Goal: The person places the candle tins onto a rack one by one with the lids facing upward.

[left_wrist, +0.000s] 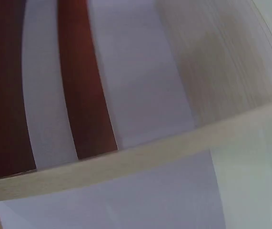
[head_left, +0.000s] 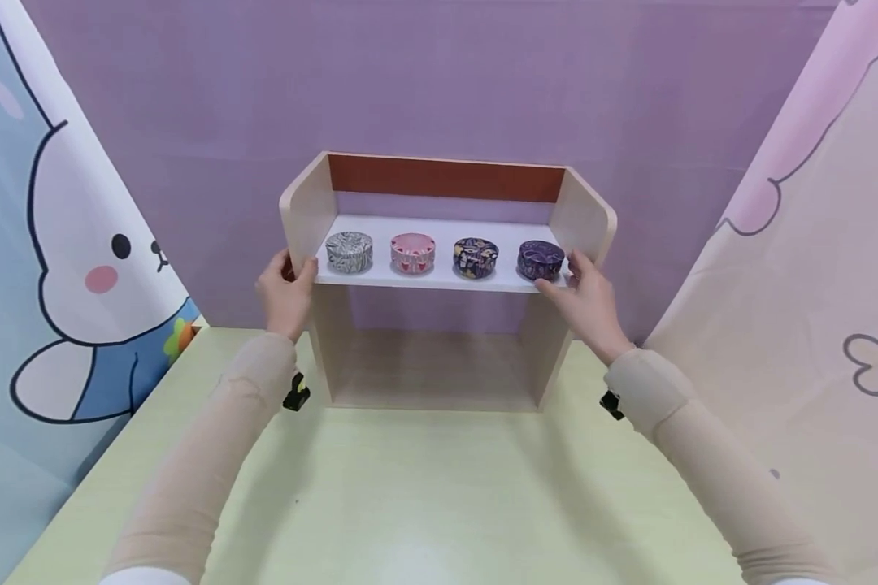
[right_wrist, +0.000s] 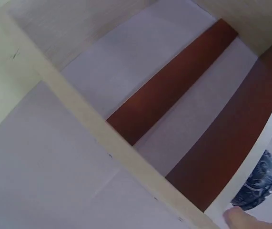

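A small two-level wooden shelf (head_left: 439,390) has a white upper board (head_left: 439,280). Along that board stand four round lidded tins: a grey-white patterned tin (head_left: 349,253), a pink tin with hearts (head_left: 413,253), a dark floral tin (head_left: 475,258) and a dark purple tin (head_left: 541,260). My left hand (head_left: 287,296) grips the left side panel at board height, thumb at its front edge. At the right end, my right hand (head_left: 588,305) holds the corner where board and side panel meet, its thumb along the board's front edge beside the purple tin.
The shelf stands on a pale yellow-green table (head_left: 424,496). Behind it hangs a purple backdrop (head_left: 446,81). A cartoon-printed cloth (head_left: 80,244) borders the left, and a pale printed cloth (head_left: 797,325) the right.
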Tool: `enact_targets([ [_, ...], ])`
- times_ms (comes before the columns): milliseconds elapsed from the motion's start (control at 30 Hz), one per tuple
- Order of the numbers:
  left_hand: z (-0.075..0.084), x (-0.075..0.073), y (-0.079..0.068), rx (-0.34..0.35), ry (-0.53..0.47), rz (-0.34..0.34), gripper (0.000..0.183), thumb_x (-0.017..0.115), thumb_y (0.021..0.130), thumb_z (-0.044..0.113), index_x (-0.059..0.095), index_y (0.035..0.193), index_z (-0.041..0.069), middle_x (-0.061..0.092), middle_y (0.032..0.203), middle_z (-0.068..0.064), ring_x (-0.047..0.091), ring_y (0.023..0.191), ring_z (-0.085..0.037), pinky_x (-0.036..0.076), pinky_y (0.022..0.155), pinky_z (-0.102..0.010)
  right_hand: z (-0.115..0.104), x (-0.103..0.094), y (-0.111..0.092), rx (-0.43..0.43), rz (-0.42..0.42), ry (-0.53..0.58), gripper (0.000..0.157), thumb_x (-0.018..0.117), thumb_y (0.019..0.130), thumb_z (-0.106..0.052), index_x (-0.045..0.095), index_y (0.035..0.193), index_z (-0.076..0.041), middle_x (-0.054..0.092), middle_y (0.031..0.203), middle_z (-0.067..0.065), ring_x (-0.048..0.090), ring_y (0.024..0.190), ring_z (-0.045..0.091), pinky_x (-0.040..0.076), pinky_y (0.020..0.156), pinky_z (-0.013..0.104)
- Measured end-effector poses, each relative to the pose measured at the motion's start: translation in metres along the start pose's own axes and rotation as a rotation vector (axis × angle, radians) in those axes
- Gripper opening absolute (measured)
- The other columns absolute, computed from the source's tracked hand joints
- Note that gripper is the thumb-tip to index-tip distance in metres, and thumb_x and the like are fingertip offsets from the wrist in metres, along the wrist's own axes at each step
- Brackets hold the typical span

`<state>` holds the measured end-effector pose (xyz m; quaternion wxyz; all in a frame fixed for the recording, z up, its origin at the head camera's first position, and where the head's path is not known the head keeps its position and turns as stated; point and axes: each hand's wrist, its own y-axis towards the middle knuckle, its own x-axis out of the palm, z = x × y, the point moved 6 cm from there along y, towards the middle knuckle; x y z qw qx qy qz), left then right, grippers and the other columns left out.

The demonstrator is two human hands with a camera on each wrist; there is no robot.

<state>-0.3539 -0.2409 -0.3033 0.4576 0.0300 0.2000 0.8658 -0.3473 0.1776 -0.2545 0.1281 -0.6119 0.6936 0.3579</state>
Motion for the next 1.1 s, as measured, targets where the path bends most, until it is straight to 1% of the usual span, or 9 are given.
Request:
enact_targets([
  [133, 0.014, -0.016, -0.009, 0.228, -0.030, 0.094, 0.036, 0.059, 0.088, 0.016, 0.057, 0.122, 0.004, 0.058, 0.119, -0.012, 0.055, 0.107, -0.020, 0.045, 0.092, -0.029, -0.003, -0.018, -0.019, -0.142, 0.156, 0.046, 0.049, 0.060, 0.087, -0.021, 0.048, 0.129, 0.000, 0.054, 0.127, 0.018, 0.055, 0.112, 0.032, 0.043, 0.095, 0.035],
  [300, 0.032, -0.052, -0.019, 0.568, 0.075, 0.245, 0.025, 0.056, 0.087, 0.008, 0.064, 0.111, 0.002, 0.063, 0.112, -0.012, 0.057, 0.105, -0.025, 0.044, 0.092, -0.033, -0.003, -0.060, -0.035, -0.400, 0.525, 0.031, 0.017, 0.058, 0.086, -0.008, 0.065, 0.095, 0.005, 0.066, 0.089, 0.018, 0.056, 0.082, 0.000, 0.041, 0.079, 0.012],
  [433, 0.043, -0.075, -0.009, 0.676, 0.287, 0.236, 0.027, 0.052, 0.088, 0.013, 0.064, 0.111, 0.002, 0.062, 0.115, -0.013, 0.054, 0.110, -0.029, 0.038, 0.099, -0.034, 0.014, -0.089, -0.025, -0.375, 0.671, 0.029, 0.022, 0.052, 0.089, -0.011, 0.063, 0.094, 0.008, 0.062, 0.088, 0.019, 0.049, 0.081, -0.006, 0.040, 0.078, 0.013],
  [500, 0.048, -0.080, 0.003, 0.661, 0.415, 0.153, 0.031, 0.049, 0.090, 0.017, 0.061, 0.114, 0.002, 0.059, 0.121, -0.014, 0.049, 0.118, -0.031, 0.034, 0.103, -0.038, 0.024, -0.095, -0.012, -0.289, 0.609, -0.019, 0.029, 0.048, 0.092, -0.016, 0.060, 0.105, 0.007, 0.061, 0.100, 0.020, 0.054, 0.091, 0.007, 0.042, 0.086, 0.022],
  [567, 0.049, -0.081, 0.016, 0.592, 0.572, 0.014, 0.039, 0.043, 0.093, 0.024, 0.056, 0.122, 0.001, 0.050, 0.132, -0.015, 0.040, 0.126, -0.033, 0.028, 0.107, -0.043, 0.034, -0.093, 0.003, -0.201, 0.461, -0.127, 0.040, 0.044, 0.094, -0.025, 0.052, 0.121, 0.004, 0.054, 0.119, 0.022, 0.051, 0.110, 0.022, 0.037, 0.099, 0.034],
  [667, 0.042, -0.079, 0.032, 0.464, 0.804, -0.207, 0.053, 0.032, 0.097, 0.036, 0.041, 0.135, -0.001, 0.029, 0.146, -0.020, 0.020, 0.136, -0.037, 0.015, 0.110, -0.051, 0.049, -0.077, 0.022, -0.118, 0.171, -0.300, 0.061, 0.033, 0.097, -0.039, 0.025, 0.142, 0.001, 0.026, 0.144, 0.026, 0.025, 0.133, 0.040, 0.018, 0.109, 0.050],
  [767, 0.024, -0.075, 0.043, 0.348, 0.957, -0.398, 0.068, 0.022, 0.096, 0.050, 0.021, 0.144, 0.002, 0.001, 0.150, -0.024, -0.004, 0.138, -0.041, -0.001, 0.107, -0.060, 0.061, -0.062, 0.033, -0.053, -0.023, -0.420, 0.072, 0.023, 0.095, -0.051, 0.004, 0.147, -0.004, -0.001, 0.150, 0.025, 0.000, 0.137, 0.042, 0.004, 0.108, 0.058],
  [967, -0.007, -0.066, 0.045, 0.221, 1.049, -0.537, 0.088, 0.016, 0.086, 0.071, 0.002, 0.147, 0.009, -0.021, 0.146, -0.025, -0.026, 0.130, -0.044, -0.015, 0.099, -0.066, 0.091, -0.041, 0.042, 0.141, -0.220, -0.540, 0.083, 0.022, 0.089, -0.065, -0.012, 0.146, -0.015, -0.031, 0.142, 0.022, -0.026, 0.130, 0.043, -0.006, 0.093, 0.074],
  [1100, -0.018, -0.059, 0.042, 0.161, 1.061, -0.549, 0.094, 0.016, 0.081, 0.076, -0.002, 0.147, 0.012, -0.023, 0.145, -0.025, -0.027, 0.129, -0.045, -0.019, 0.096, -0.067, 0.120, -0.034, 0.050, 0.133, -0.216, -0.554, 0.088, 0.026, 0.083, -0.073, -0.016, 0.144, -0.026, -0.043, 0.137, 0.011, -0.040, 0.123, 0.035, -0.011, 0.084, 0.079],
])
